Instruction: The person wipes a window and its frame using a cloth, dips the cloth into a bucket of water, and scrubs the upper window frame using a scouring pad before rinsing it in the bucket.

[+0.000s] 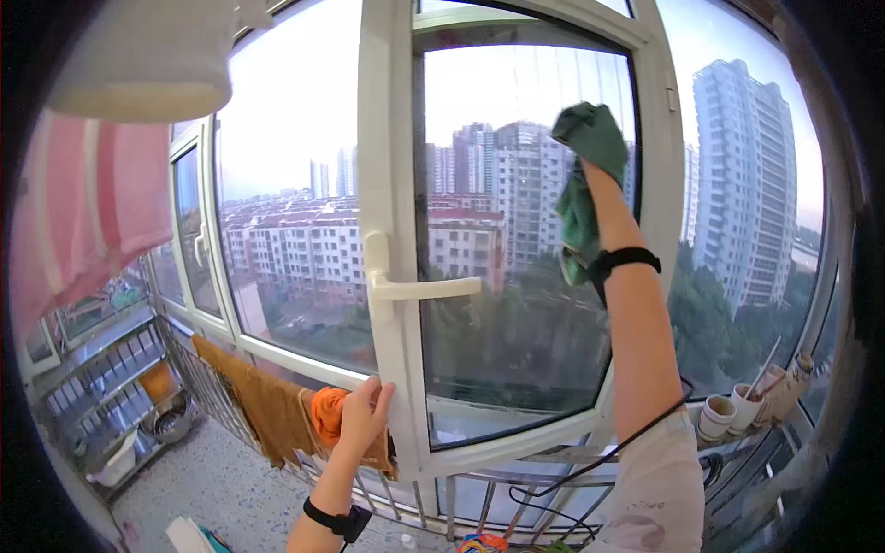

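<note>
A green cloth (577,214) lies against the upper right part of the window pane (507,341). My right hand (592,143) is closed on it, with the cloth covering the fingers and part hanging down beside the wrist. My left hand (366,415) is at the lower edge of the white window frame (396,396), fingertips touching it, next to an orange cloth (328,414). Whether the left fingers grip the frame edge or only rest there is hard to see. The white handle (429,288) sticks out to the right, between the hands.
Brown towels (249,396) hang over the railing at the lower left. Pots (717,417) stand on the right ledge. A black cable (590,475) runs by the right arm. Pink striped fabric (101,203) hangs at the left, above a metal rack (101,387).
</note>
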Motion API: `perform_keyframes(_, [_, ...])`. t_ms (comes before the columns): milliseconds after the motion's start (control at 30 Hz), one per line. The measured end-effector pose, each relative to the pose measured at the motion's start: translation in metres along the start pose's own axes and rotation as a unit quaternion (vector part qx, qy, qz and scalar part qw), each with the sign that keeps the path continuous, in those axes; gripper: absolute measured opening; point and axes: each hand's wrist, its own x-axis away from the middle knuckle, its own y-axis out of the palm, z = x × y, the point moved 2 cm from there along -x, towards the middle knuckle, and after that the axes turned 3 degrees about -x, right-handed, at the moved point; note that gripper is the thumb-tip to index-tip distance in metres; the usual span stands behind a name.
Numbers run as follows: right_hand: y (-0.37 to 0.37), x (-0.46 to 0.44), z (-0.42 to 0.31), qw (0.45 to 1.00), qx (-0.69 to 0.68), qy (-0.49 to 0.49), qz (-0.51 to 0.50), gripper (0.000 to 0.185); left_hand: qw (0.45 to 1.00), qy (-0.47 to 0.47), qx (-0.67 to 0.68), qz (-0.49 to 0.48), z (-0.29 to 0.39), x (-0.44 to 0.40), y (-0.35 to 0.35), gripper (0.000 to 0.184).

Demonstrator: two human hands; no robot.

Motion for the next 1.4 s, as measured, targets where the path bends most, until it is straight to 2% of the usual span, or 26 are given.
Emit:
perform_keyframes(133, [-0.028, 0.025, 0.040, 0.987, 0.085, 0.000, 0.136, 0.037, 0.999, -0.025, -0.025, -0.001, -0.004, 0.002, 0.006, 0.029])
perform_keyframes(167, [-0.037, 0.037, 0.052, 0.983, 0.096, 0.007, 0.159, 0.040, 0.999, -0.001, -0.042, 0.007, 0.004, 0.002, 0.003, 0.028])
perform_keyframes(333, [-0.055, 0.086, 0.095, 0.971, 0.122, 0.018, 0.207, 0.048, 0.999, -0.007, -0.035, 0.011, 0.002, 0.004, 0.007, 0.029])
perform_keyframes(433, [-0.058, 0.105, 0.111, 0.982, -0.085, 0.069, 0.152, 0.020, 0.997, -0.008, -0.064, 0.052, 0.000, 0.009, 0.014, 0.029])
perform_keyframes(500, [-0.055, 0.121, 0.103, 0.963, -0.221, 0.107, 0.110, 0.005, 0.996, -0.013, -0.070, 0.062, 0.002, 0.011, 0.017, 0.029])
perform_keyframes(533, [-0.057, 0.134, 0.091, 0.965, -0.212, 0.111, 0.107, 0.005, 0.993, -0.013, -0.084, 0.082, 0.004, 0.011, 0.017, 0.029])
perform_keyframes(600, [-0.063, 0.160, 0.038, 0.986, 0.016, 0.145, 0.081, 0.010, 0.994, -0.025, -0.072, 0.079, 0.008, 0.013, 0.018, 0.029])
perform_keyframes(633, [-0.064, 0.171, 0.048, 0.985, 0.024, 0.151, 0.080, 0.010, 0.994, -0.033, -0.065, 0.083, 0.008, 0.013, 0.019, 0.029])
perform_keyframes(700, [-0.061, 0.198, 0.067, 0.988, -0.096, 0.105, 0.068, 0.010, 0.994, -0.038, -0.063, 0.077, 0.003, 0.013, 0.022, 0.029])
perform_keyframes(733, [-0.064, 0.212, 0.070, 0.987, -0.090, 0.113, 0.068, 0.010, 0.994, -0.042, -0.064, 0.082, 0.001, 0.013, 0.022, 0.028])
perform_keyframes(800, [-0.066, 0.240, 0.055, 0.963, -0.166, 0.200, 0.070, 0.014, 0.994, -0.051, -0.059, 0.074, 0.002, 0.013, 0.023, 0.029])
perform_keyframes(833, [-0.070, 0.253, 0.045, 0.974, -0.121, 0.192, 0.017, 0.016, 0.994, -0.044, -0.060, 0.079, 0.005, 0.013, 0.021, 0.029])
perform_keyframes(900, [-0.072, 0.289, 0.048, 0.968, -0.112, 0.223, -0.011, 0.017, 0.993, -0.008, -0.055, 0.104, 0.002, 0.013, 0.022, 0.028])
perform_keyframes(933, [-0.073, 0.306, 0.049, 0.964, -0.103, 0.241, -0.033, 0.018, 0.993, -0.015, -0.063, 0.095, 0.000, 0.013, 0.021, 0.028])
perform_keyframes(967, [-0.075, 0.323, 0.045, 0.970, -0.036, 0.236, -0.053, 0.018, 0.991, -0.025, -0.095, 0.086, -0.002, 0.014, 0.020, 0.028])
perform_keyframes(1067, [-0.070, 0.382, 0.053, 0.965, 0.007, 0.259, -0.031, 0.015, 0.989, -0.043, -0.127, 0.070, 0.000, 0.012, 0.022, 0.027])
perform_keyframes(1167, [-0.074, 0.413, 0.042, 0.949, -0.006, 0.312, -0.043, 0.016, 0.987, -0.009, -0.140, 0.082, -0.001, 0.011, 0.020, 0.028])
perform_keyframes(1200, [-0.074, 0.422, 0.045, 0.926, -0.069, 0.370, -0.032, 0.018, 0.986, -0.013, -0.151, 0.065, 0.002, 0.011, 0.021, 0.028])
perform_keyframes(1267, [-0.075, 0.445, 0.041, 0.941, -0.008, 0.337, -0.036, 0.017, 0.991, -0.054, -0.108, 0.065, 0.005, 0.013, 0.020, 0.030])
perform_keyframes(1300, [-0.073, 0.457, 0.047, 0.934, -0.011, 0.354, -0.040, 0.017, 0.989, -0.063, -0.124, 0.054, 0.003, 0.013, 0.018, 0.032])
perform_keyframes(1400, [-0.066, 0.485, 0.050, 0.922, -0.093, 0.374, -0.030, 0.013, 0.987, -0.050, -0.140, 0.059, 0.003, 0.014, 0.017, 0.033])
